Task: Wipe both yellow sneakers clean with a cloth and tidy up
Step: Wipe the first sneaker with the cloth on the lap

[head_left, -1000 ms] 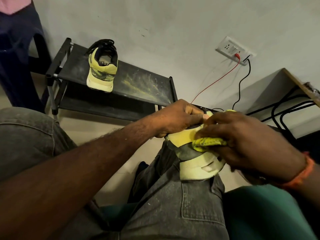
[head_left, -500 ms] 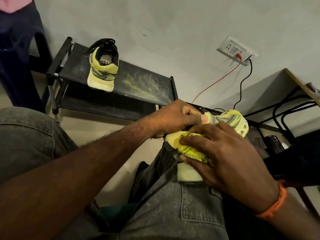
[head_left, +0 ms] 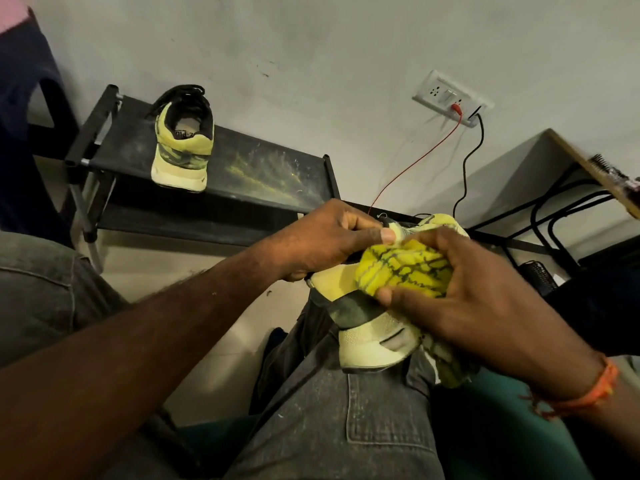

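One yellow sneaker [head_left: 370, 344] rests heel-down on my right knee, its pale sole facing me. My left hand [head_left: 322, 240] grips its upper near the collar. My right hand [head_left: 464, 296] holds a bunched yellow cloth [head_left: 405, 268] with dark streaks and presses it against the sneaker's side; a tail of the cloth hangs below my palm. The second yellow sneaker [head_left: 181, 152], with black laces, stands on the top shelf of the black shoe rack [head_left: 270, 168], heel toward me.
The rack's top shelf carries yellowish dust. A wall socket [head_left: 450, 98] with a red wire and a black cable is at the upper right. A wooden table [head_left: 588, 161] with black metal legs stands at the right. A dark chair is at the far left.
My right hand has shifted the cloth up along the sneaker's side, uncovering the heel and sole. The left hand keeps its grip in place.
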